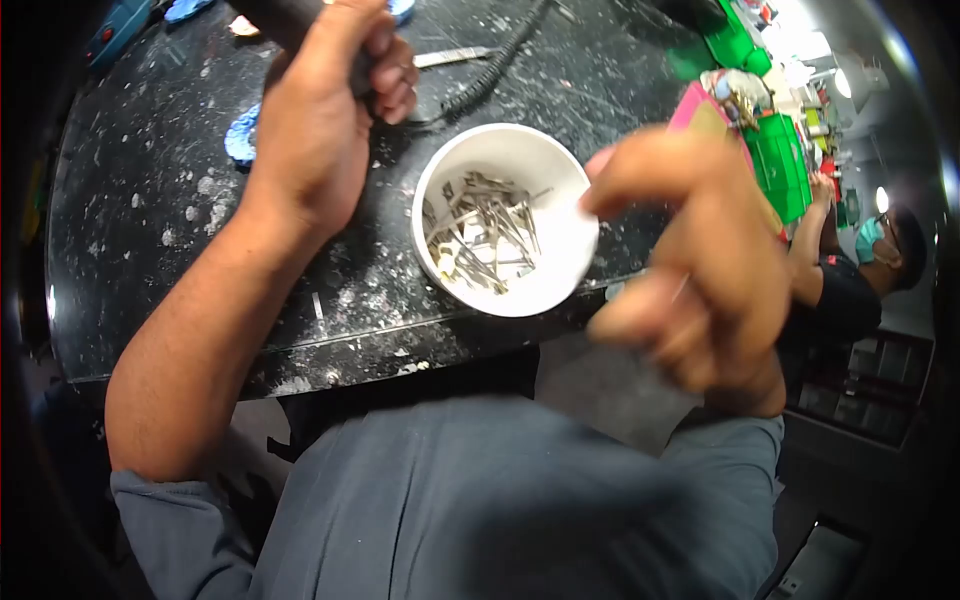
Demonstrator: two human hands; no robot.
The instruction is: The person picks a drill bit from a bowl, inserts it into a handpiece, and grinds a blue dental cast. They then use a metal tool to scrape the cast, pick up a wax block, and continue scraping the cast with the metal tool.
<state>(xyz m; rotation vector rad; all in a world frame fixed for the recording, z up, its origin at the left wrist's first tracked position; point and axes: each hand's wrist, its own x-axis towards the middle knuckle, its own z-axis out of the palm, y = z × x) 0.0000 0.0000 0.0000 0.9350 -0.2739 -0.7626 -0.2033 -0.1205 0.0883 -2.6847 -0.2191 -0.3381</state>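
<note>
Left hand [325,110] wraps a black handle [283,20], far left; right hand [705,250] curls, too blurred to tell its hold, right of the white cup [480,150] of metal bits [490,228]. A light touch should avoid tipping.

Cup [470,145]: plain white, in and out. Metal bits [487,232] inside: silver-grey, some with a brownish cast. Handheld tool [283,22]: black. Coiled cord [490,80]: black too. Bench [160,225]: black, splattered with white specks and smears. Pad [240,137]: mottled blue. Bins [780,165] off to the side: bright green, next to a pink sheet [697,108]. Worker's shirt [390,480]: grey. Co-worker's mask [868,240]: teal; top [840,300]: black.
</note>
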